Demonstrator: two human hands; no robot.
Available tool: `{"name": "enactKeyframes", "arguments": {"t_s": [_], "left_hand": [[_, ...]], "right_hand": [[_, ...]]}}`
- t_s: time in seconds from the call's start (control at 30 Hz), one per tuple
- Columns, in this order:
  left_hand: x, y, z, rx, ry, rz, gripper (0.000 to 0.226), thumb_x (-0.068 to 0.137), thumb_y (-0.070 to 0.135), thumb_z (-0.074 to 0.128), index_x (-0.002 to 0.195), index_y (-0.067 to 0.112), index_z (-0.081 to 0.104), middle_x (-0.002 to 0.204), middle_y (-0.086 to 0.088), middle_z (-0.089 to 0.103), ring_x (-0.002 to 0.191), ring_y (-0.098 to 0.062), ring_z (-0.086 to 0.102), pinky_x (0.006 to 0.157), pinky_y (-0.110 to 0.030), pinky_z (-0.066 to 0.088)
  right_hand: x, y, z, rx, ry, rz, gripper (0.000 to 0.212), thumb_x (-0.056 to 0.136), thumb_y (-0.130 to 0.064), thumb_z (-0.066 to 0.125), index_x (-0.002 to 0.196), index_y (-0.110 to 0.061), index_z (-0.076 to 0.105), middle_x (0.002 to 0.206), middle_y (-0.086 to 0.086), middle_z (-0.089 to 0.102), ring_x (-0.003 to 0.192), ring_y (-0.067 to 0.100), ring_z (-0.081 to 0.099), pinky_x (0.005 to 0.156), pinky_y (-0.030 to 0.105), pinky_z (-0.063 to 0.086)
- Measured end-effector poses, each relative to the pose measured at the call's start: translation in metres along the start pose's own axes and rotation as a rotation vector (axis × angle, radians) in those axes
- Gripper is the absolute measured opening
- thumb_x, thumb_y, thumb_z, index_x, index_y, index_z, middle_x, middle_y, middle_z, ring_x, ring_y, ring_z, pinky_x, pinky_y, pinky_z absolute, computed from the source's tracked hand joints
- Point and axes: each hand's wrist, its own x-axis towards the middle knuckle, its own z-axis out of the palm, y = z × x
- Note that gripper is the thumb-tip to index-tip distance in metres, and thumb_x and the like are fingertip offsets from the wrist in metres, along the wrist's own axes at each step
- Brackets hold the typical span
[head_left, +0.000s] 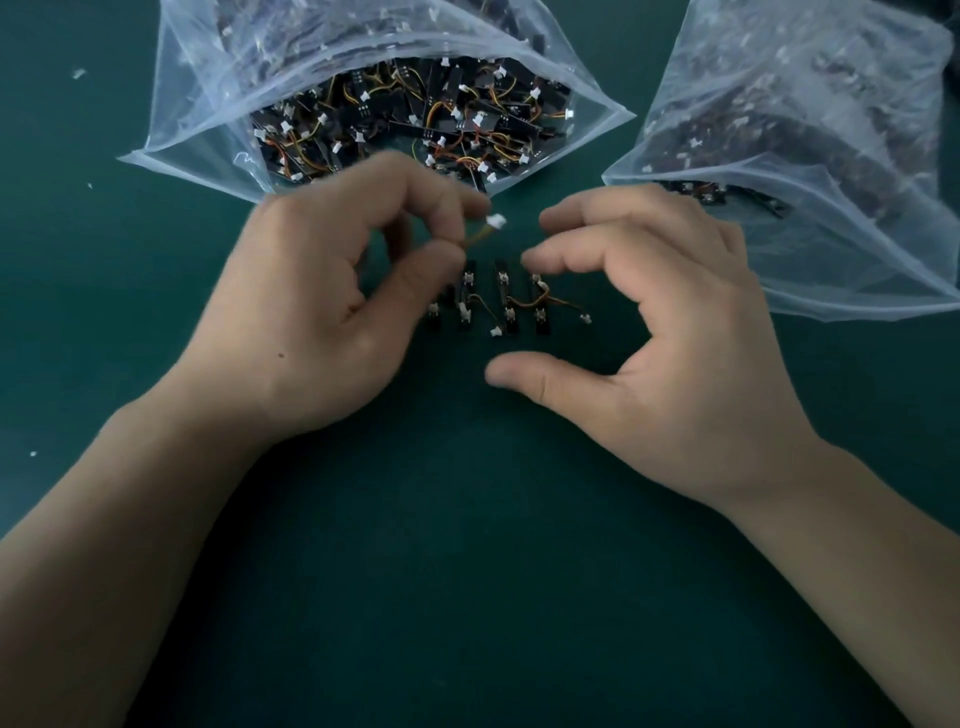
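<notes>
Head view.

1. Left hand (311, 301): back turned up, thumb and forefinger pinched on a wire lead (475, 236). The grasp was slightly blurred.
2. Wire lead: yellow-orange, held clear above the mat, just in front of the open bag's mouth. Its white connector (497, 220) stood free past the fingertips and pointed toward the right hand. Where its lower end ran could not be told, as the thumb hid it.
3. Right hand (675, 343): released and holding nothing. The fingers were loosely curved and the thumb spread well apart below them, the whole arched over the right end of the row. Whether the forefinger touched a board could not be told.
4. Strip boards (501, 306): black, narrow, laid side by side in a row on the mat between the two hands. Short coloured leads looped across them, with two loose white plugs at the near right. The leftmost board was partly hidden under the left thumb.
5. Open bag (208, 78): clear plastic, beyond the left hand, mouth toward the person, filled with the same boards and leads.
6. Second bag (831, 130): clear plastic, beyond the right hand, likewise filled.
7. Mat (467, 571): dark green, under everything.
8. White scraps (78, 73): scattered at the far left.
</notes>
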Motion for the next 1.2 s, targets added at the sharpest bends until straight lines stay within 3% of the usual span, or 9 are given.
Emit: {"name": "enactKeyframes", "arguments": {"t_s": [0.07, 0.13, 0.3, 0.37, 0.43, 0.5, 0.73, 1.0, 1.2], "left_hand": [[0.003, -0.012, -0.006, 0.085, 0.042, 0.028, 0.008, 0.097, 0.015, 0.062, 0.098, 0.022, 0.060, 0.128, 0.008, 0.066, 0.103, -0.003, 0.059, 0.085, -0.018, 0.043], [0.003, -0.024, -0.014, 0.156, 0.051, 0.018, 0.005, 0.096, 0.017, 0.064, 0.097, 0.022, 0.063, 0.118, 0.005, 0.062, 0.100, 0.003, 0.052, 0.086, -0.017, 0.040], [-0.002, -0.033, -0.020, 0.230, -0.027, -0.033, 0.003, 0.094, 0.019, 0.068, 0.096, 0.020, 0.066, 0.091, 0.029, 0.057, 0.082, 0.010, 0.053, 0.075, -0.004, 0.035], [-0.002, -0.030, -0.019, 0.247, -0.049, -0.017, 0.003, 0.094, 0.021, 0.068, 0.096, 0.021, 0.067, 0.092, 0.022, 0.061, 0.084, 0.001, 0.055, 0.081, -0.014, 0.043], [-0.002, -0.028, -0.017, 0.266, -0.073, -0.022, 0.004, 0.093, 0.026, 0.066, 0.096, 0.023, 0.069, 0.094, 0.012, 0.063, 0.089, -0.012, 0.058, 0.086, -0.035, 0.049], [-0.002, -0.027, -0.016, 0.255, -0.079, -0.042, 0.006, 0.093, 0.028, 0.066, 0.096, 0.024, 0.069, 0.095, 0.009, 0.065, 0.091, -0.017, 0.060, 0.085, -0.042, 0.051], [-0.003, -0.025, -0.016, 0.216, -0.110, -0.075, 0.007, 0.091, 0.032, 0.065, 0.095, 0.028, 0.070, 0.097, 0.012, 0.065, 0.093, -0.016, 0.061, 0.083, -0.046, 0.053], [-0.003, -0.025, -0.016, 0.208, -0.116, -0.089, 0.005, 0.090, 0.035, 0.065, 0.093, 0.032, 0.068, 0.096, 0.016, 0.063, 0.091, -0.005, 0.060, 0.078, -0.035, 0.048], [-0.003, -0.024, -0.017, 0.192, -0.115, -0.090, 0.004, 0.089, 0.032, 0.066, 0.092, 0.029, 0.067, 0.093, 0.012, 0.064, 0.085, -0.015, 0.060, 0.079, -0.039, 0.050]], "right_hand": [[0.000, 0.001, 0.000, 0.006, -0.008, 0.004, 0.053, 0.078, -0.056, 0.085, 0.113, -0.019, 0.073, 0.131, -0.004, 0.063, 0.125, 0.018, 0.058, 0.110, 0.037, 0.031], [-0.001, 0.001, 0.001, 0.009, -0.009, 0.005, 0.051, 0.079, -0.054, 0.085, 0.113, -0.019, 0.073, 0.130, -0.004, 0.063, 0.125, 0.018, 0.058, 0.111, 0.038, 0.031], [-0.001, 0.002, 0.002, 0.006, -0.005, 0.010, 0.046, 0.080, -0.051, 0.085, 0.113, -0.020, 0.073, 0.130, -0.005, 0.062, 0.124, 0.016, 0.057, 0.111, 0.036, 0.030], [-0.001, 0.001, 0.002, 0.008, -0.002, 0.014, 0.045, 0.081, -0.050, 0.085, 0.113, -0.020, 0.073, 0.130, -0.005, 0.062, 0.125, 0.016, 0.057, 0.111, 0.035, 0.030], [0.000, 0.001, 0.002, 0.009, -0.002, 0.019, 0.044, 0.081, -0.049, 0.084, 0.113, -0.020, 0.073, 0.130, -0.005, 0.062, 0.126, 0.015, 0.057, 0.111, 0.034, 0.029], [0.000, 0.001, 0.002, 0.006, -0.004, 0.023, 0.044, 0.082, -0.049, 0.084, 0.113, -0.020, 0.073, 0.130, -0.005, 0.062, 0.126, 0.015, 0.057, 0.111, 0.033, 0.029], [0.000, 0.000, 0.002, 0.014, -0.007, 0.036, 0.045, 0.082, -0.049, 0.083, 0.114, -0.019, 0.073, 0.131, -0.005, 0.062, 0.126, 0.015, 0.056, 0.112, 0.034, 0.029], [0.000, -0.001, 0.001, 0.026, -0.013, 0.051, 0.044, 0.083, -0.048, 0.083, 0.114, -0.019, 0.073, 0.131, -0.004, 0.062, 0.127, 0.016, 0.057, 0.111, 0.038, 0.031], [0.000, -0.001, 0.001, 0.054, 0.012, 0.080, 0.043, 0.083, -0.048, 0.083, 0.115, -0.020, 0.071, 0.129, -0.007, 0.063, 0.125, 0.012, 0.057, 0.112, 0.040, 0.034]]}}
